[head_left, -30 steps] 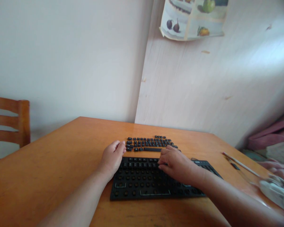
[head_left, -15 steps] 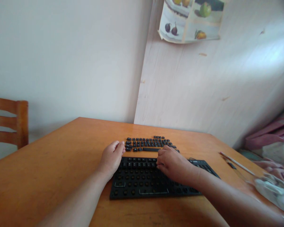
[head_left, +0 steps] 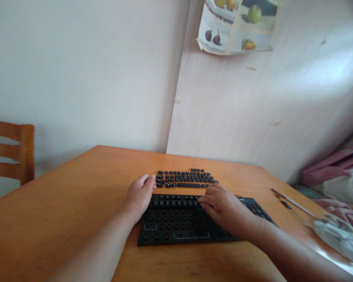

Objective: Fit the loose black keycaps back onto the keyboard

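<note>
A black keyboard (head_left: 176, 225) lies on the table, its upper rows fitted with keycaps and its lower rows bare down to the switches. My left hand (head_left: 140, 194) is curled closed at the keyboard's upper left corner; whatever may be inside it is hidden. Over the number row, my right hand (head_left: 220, 204) has its thumb and fingers pinched together at the keys. Nothing can be made out between those fingertips. Behind the keyboard, loose black keycaps (head_left: 176, 178) are laid out in rows, with a long spacebar (head_left: 189, 185) in the nearest row.
The wooden table (head_left: 76, 203) meets the wall at the back. On its right side lie a thin stick (head_left: 292, 201), a small dark tool (head_left: 286, 204) and a white plastic bag (head_left: 338, 237). A wooden chair (head_left: 26, 152) stands at the left.
My right hand has shifted slightly right along the upper keys, its fingers still pinched. My left hand has stayed closed at the corner. The camera view has moved a little.
</note>
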{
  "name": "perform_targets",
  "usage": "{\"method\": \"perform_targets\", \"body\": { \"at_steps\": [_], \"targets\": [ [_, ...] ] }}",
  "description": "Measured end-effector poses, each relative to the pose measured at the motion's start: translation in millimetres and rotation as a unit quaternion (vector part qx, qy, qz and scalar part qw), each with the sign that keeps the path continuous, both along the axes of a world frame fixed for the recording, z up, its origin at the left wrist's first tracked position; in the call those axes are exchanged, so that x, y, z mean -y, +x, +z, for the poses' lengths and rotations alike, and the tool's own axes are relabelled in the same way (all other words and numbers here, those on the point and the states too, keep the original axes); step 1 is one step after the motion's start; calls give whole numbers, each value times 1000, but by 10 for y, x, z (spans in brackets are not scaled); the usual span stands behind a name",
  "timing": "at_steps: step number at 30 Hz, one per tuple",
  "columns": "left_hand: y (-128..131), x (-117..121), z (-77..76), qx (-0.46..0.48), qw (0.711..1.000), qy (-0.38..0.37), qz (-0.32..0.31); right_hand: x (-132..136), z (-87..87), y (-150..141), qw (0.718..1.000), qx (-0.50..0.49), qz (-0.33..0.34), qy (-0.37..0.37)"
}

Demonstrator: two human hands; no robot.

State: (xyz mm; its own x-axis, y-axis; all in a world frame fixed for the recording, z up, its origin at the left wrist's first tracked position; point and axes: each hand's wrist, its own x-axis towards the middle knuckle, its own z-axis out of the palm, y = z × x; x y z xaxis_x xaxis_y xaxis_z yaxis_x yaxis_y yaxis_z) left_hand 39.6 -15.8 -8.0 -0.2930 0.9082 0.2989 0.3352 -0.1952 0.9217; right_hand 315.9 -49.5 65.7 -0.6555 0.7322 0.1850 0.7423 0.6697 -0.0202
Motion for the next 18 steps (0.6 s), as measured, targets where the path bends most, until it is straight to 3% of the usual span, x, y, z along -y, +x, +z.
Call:
{"method": "perform_targets", "body": {
  "at_steps": [18],
  "targets": [
    [1, -16, -21, 4, 1000, 2, 3, 39, -30, -15, 1000, 15, 3, -13]
  ]
}}
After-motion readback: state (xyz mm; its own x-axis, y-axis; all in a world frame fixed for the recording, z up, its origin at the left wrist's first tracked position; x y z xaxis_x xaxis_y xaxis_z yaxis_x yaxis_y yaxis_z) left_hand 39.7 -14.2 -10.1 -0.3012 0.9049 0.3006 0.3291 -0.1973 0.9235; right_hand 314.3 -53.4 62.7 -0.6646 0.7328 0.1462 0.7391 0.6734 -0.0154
